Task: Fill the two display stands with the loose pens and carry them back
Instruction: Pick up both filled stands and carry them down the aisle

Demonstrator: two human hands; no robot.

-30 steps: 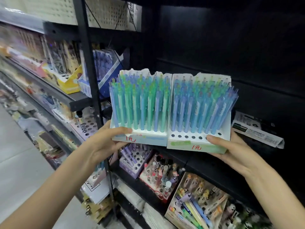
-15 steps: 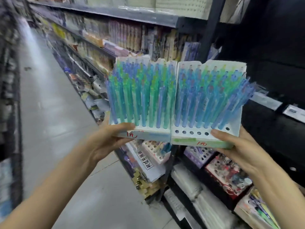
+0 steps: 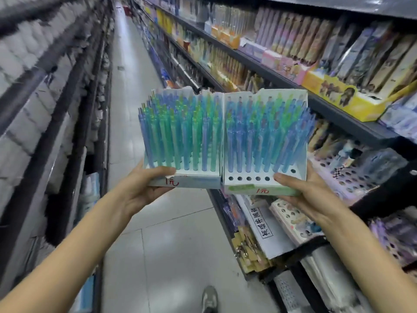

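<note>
**Two pen stands held side by side in a shop aisle**

The left hand [image 3: 144, 188] grips the front left corner of the left display stand [image 3: 194, 180], thumb curled over its top edge and fingers beneath. The right hand [image 3: 300, 190] holds the right display stand [image 3: 259, 188] the same way, thumb lying on the perforated top beside a row of open holes, fingers under the base.

The two stands are white card trays with tall back panels, pressed edge to edge and held up at chest height over the aisle floor [image 3: 158, 245]. Each front strip bears a red handwritten price mark; the right one also carries a green label.

The pens [image 3: 180, 136] in the left stand are translucent green and blue, standing upright and close-packed. Those on the right are mostly blue, and the outer ones lean to the right. The front row of holes there holds no pens.

Stocked shelves [image 3: 293, 64] run along the right, and blurred grey shelving lines the left. A shoe [image 3: 209, 298] shows at the bottom edge.
</note>
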